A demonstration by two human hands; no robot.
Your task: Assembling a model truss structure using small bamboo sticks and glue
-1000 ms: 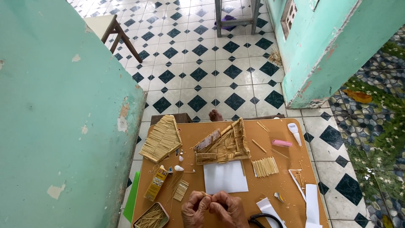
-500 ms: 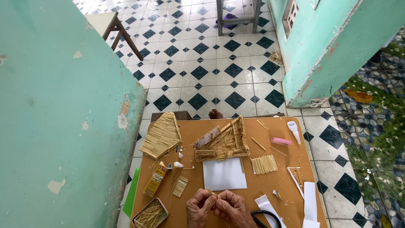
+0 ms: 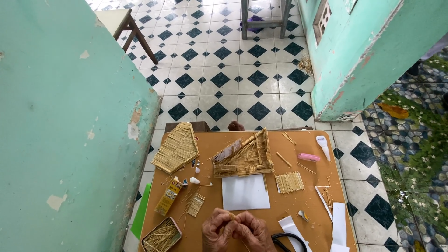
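My left hand (image 3: pixel 218 229) and my right hand (image 3: pixel 252 232) are pressed together at the near edge of the brown board (image 3: pixel 298 210), pinching a thin wooden stick (image 3: pixel 232 217) between the fingertips. Just beyond them lies a white paper sheet (image 3: pixel 245 192). Farther back stands a stick-built house frame (image 3: pixel 245 156), and a flat panel of glued sticks (image 3: pixel 176 148) lies to its left. A bundle of cut sticks (image 3: pixel 289 182) lies right of the sheet.
A tin of loose sticks (image 3: pixel 162 235) and a yellow glue box (image 3: pixel 169 196) lie at the left. Black scissors (image 3: pixel 289 241), white paper strips (image 3: pixel 339 224), a pink lighter (image 3: pixel 309 157) and a white tube (image 3: pixel 323 146) lie at the right. Green walls flank the tiled floor (image 3: pixel 224 79).
The hands stay together over the board's near edge, shifting slightly while working the stick. The camera has tilted a little. Nothing on the board has moved.
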